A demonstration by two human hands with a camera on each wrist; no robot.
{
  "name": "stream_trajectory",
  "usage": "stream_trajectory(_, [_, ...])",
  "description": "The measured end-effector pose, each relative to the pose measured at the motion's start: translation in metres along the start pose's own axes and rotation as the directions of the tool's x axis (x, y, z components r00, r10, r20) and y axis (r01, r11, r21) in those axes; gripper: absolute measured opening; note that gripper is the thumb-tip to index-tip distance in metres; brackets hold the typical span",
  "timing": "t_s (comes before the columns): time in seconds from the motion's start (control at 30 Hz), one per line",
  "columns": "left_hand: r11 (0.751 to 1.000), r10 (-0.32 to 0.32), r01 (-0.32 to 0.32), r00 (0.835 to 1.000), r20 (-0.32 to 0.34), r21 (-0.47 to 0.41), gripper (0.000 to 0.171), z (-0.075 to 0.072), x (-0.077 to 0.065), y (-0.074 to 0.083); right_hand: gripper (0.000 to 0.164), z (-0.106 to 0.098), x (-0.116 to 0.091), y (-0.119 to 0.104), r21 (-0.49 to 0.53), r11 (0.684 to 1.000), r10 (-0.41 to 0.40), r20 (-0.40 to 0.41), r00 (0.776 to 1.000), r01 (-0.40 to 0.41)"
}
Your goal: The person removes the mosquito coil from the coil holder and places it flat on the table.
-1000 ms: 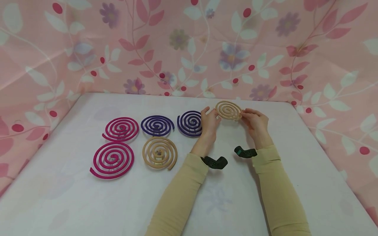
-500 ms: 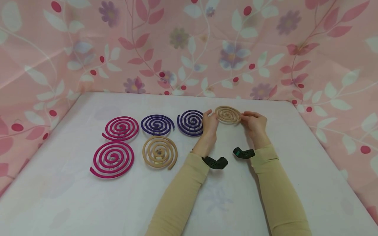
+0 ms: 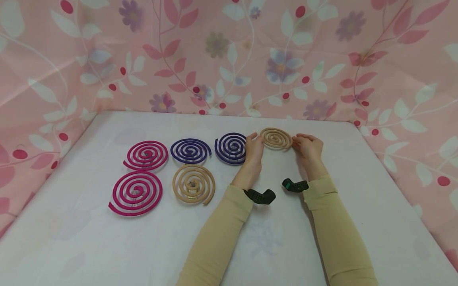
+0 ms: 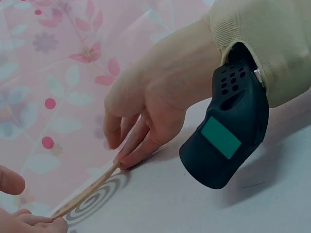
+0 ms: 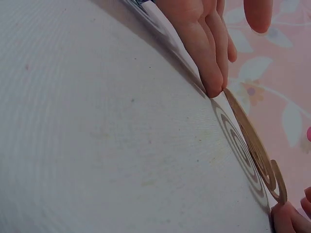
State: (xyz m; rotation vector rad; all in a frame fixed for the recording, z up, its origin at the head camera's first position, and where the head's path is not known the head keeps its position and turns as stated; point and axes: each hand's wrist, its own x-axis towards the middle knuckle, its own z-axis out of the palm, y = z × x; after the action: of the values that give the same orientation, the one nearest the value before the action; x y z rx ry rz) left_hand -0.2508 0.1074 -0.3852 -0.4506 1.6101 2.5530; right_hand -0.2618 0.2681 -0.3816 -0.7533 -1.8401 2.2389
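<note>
A beige mosquito coil point(image 3: 276, 138) lies nearly flat between both hands, close over the white table, its spiral shadow showing beneath in both wrist views. My left hand point(image 3: 254, 150) supports its left edge on extended fingertips; the left thumb point(image 4: 10, 180) stands raised, apart from the coil. With thumb and fingertips, my right hand point(image 3: 309, 151) pinches the opposite edge. A dark blue coil point(image 3: 230, 148) sits beside the left hand, its right side partly hidden by that hand.
Left of the hands, another blue coil point(image 3: 191, 151), a second beige coil point(image 3: 193, 184) and two magenta coils, a far one point(image 3: 147, 155) and a near one point(image 3: 137, 193), stand on small supports. A floral curtain point(image 3: 229, 59) rises behind the table point(image 3: 89, 246).
Both hands have lowered the held beige coil toward the table, mostly in the first half second. Since then hands and coil have barely moved. The other coils keep their places.
</note>
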Motion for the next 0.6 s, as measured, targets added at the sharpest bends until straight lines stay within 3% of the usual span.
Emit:
stream_trajectory(0.2, [1.000, 0.004, -0.004, 1.000, 0.017, -0.003, 0.055, -0.001, 0.001, 0.001, 0.026, 0.000, -0.002, -0.002, 0.024, 1.000, -0.010, -0.002, 1.000, 0.010])
stream_trajectory(0.4, [1.000, 0.012, -0.012, 1.000, 0.014, 0.005, 0.054, -0.001, 0.001, 0.001, 0.031, 0.000, -0.004, -0.003, 0.016, 1.000, -0.019, -0.010, 1.000, 0.019])
stream_trajectory(0.53, [0.999, 0.018, -0.019, 1.000, 0.024, 0.040, 0.054, -0.002, -0.002, 0.004, 0.017, 0.001, -0.006, -0.006, 0.002, 0.999, -0.041, -0.019, 0.999, 0.041])
stream_trajectory(0.6, [0.998, 0.035, -0.037, 0.998, 0.053, 0.049, 0.053, -0.001, -0.008, 0.013, 0.013, 0.003, -0.012, -0.012, -0.002, 0.997, -0.072, -0.011, 0.997, 0.072])
